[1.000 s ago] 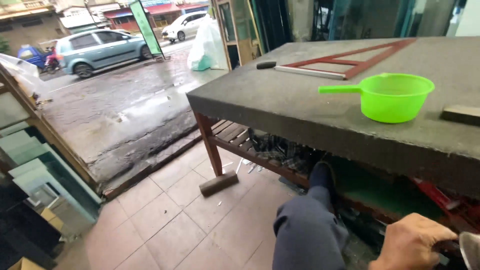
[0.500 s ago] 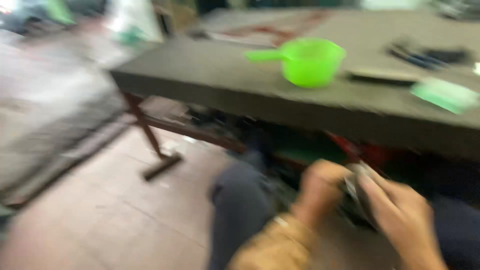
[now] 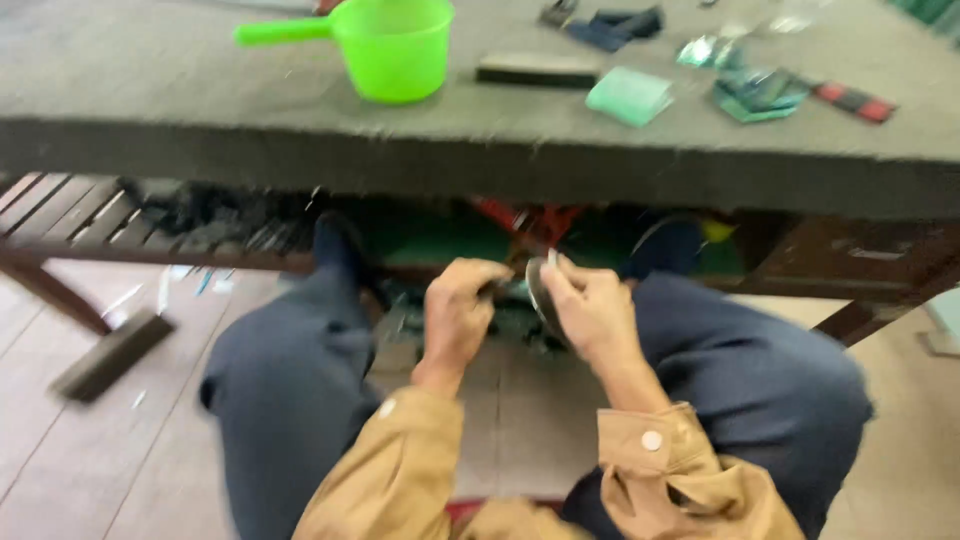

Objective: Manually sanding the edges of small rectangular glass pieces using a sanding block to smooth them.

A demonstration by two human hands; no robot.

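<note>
Both hands are down between the knees, just under the table edge (image 3: 480,165), left hand (image 3: 455,315) curled around something dark I can't make out and right hand (image 3: 590,310) pinching a thin round grey disc (image 3: 541,290), so looks like mid-job, nothing finished that I can see.
</note>
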